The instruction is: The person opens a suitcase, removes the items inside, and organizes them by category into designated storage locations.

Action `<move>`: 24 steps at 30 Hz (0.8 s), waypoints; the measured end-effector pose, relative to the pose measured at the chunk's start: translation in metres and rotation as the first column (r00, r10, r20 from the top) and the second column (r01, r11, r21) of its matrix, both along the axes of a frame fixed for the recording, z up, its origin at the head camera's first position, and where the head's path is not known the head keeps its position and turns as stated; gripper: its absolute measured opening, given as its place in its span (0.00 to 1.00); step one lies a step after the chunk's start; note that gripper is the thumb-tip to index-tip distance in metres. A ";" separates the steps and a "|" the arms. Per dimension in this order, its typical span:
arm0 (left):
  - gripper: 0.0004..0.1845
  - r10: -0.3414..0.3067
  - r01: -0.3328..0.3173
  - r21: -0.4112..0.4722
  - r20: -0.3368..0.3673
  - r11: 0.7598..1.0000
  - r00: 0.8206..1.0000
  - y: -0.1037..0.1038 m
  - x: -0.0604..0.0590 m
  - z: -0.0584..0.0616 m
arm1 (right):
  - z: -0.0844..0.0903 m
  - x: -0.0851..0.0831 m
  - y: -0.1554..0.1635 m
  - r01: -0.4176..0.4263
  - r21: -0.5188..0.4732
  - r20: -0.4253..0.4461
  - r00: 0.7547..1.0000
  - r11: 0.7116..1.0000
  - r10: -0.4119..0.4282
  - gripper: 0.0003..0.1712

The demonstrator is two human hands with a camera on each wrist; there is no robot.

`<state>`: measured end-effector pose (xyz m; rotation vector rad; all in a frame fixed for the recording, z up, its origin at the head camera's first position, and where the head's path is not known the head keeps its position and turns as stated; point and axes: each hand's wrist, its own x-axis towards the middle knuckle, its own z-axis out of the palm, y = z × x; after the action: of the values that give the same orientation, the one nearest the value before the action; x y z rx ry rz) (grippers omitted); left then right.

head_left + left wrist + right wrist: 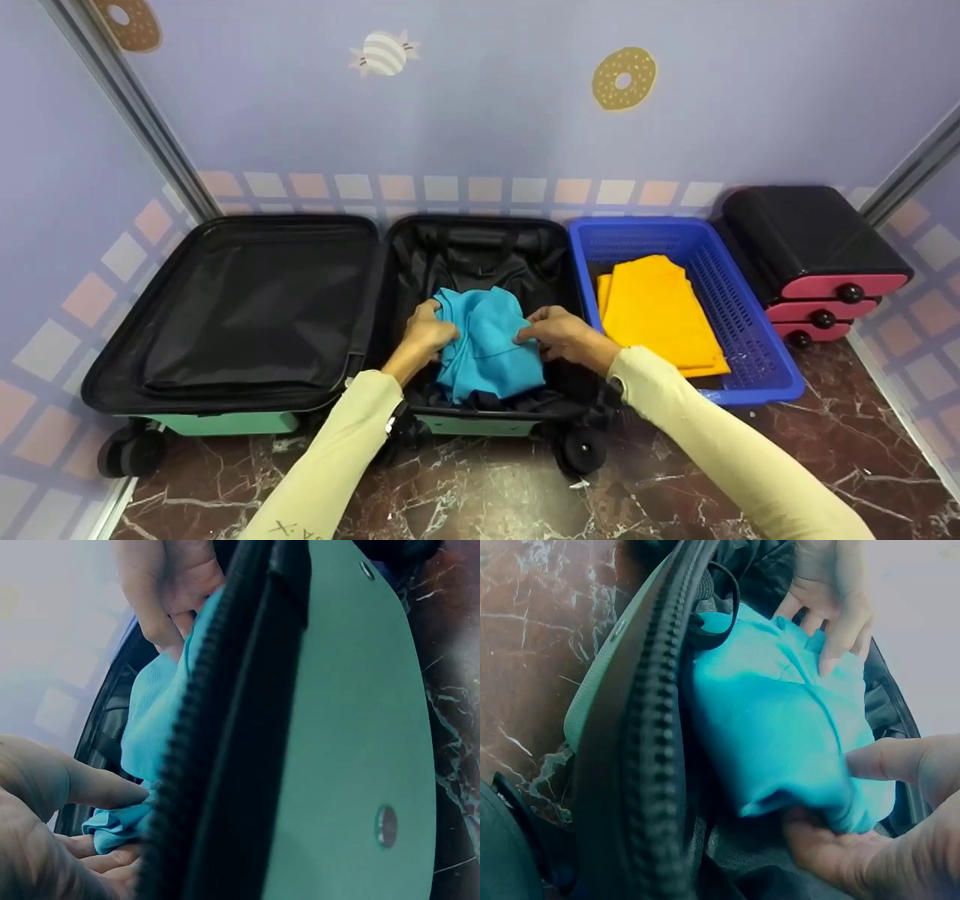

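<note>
Floor: dark red marble floor [495, 495] nearest the viewer; it carries the suitcase, basket and stools, so the person reaches down and forward to them
Suitcase: mint-shelled suitcase [225, 424] lies flat and opened out, so both black-lined halves face up; its wheels point toward the near side
Teal garment: teal garment [487, 345] sits in the right half of the suitcase, against the near rim, bunched and partly folded, held from both sides so it stays gathered
Left hand: left hand [427, 330] grips the garment's left edge, thumb over and fingers [112, 859] curled under the cloth
Right hand: right hand [559, 334] pinches the right edge between thumb and fingers [832, 851]
Basket: blue basket [757, 337] just right of the suitcase, within easy reach, holds folded yellow cloths [656, 315]
Stools: stacked black-and-pink stools [814, 255] far right, by the wall
</note>
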<state>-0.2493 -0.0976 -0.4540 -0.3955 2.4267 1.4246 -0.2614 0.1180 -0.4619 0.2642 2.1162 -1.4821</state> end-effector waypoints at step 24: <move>0.34 0.017 0.034 0.468 -0.105 0.883 0.994 0.054 -0.020 0.079 | 0.105 -0.018 0.089 -0.058 -0.088 -0.112 0.993 0.994 0.048 0.24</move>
<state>-0.2691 -0.0435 -0.3749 -0.1948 2.0473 2.0013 -0.2795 0.2072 -0.3566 0.0940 2.1167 -1.5900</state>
